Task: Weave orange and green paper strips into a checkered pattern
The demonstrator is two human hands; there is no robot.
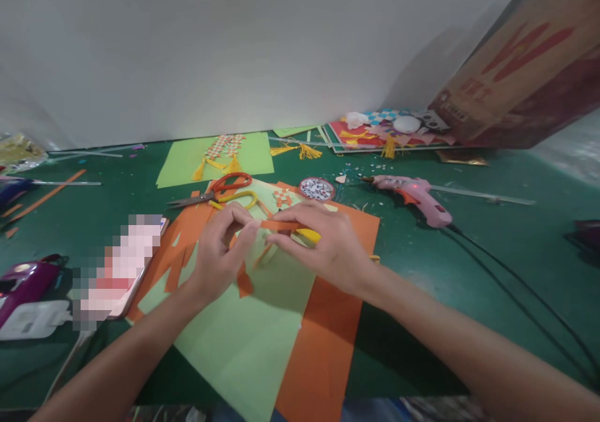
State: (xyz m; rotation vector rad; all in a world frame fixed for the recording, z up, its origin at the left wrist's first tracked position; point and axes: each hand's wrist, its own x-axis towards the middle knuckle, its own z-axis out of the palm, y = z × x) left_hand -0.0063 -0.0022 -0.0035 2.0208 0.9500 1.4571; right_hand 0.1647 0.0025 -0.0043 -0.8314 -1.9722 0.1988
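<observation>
My left hand (229, 247) is closed in a pinch at the left end of a short orange paper strip (282, 226). Thumb and fingers of my right hand (325, 237) grip the strip's other end, so it stretches between both hands. A yellow item (308, 236), partly hidden, shows beneath my right hand. Below the hands lies a pale green paper sheet (234, 341) over an orange sheet (323, 347). Just beyond them is a small woven orange-and-white paper piece (282, 197). Scissors (210, 196) with red and yellow handles rest behind my left hand.
A pink glue gun (417, 197) with its cord lies at right, near a round dish (317, 189) of small bits. At left are a phone (119, 269) and a purple device (30, 281). A paper bag (520, 65) stands back right; a tasselled woven piece (225, 147) lies behind.
</observation>
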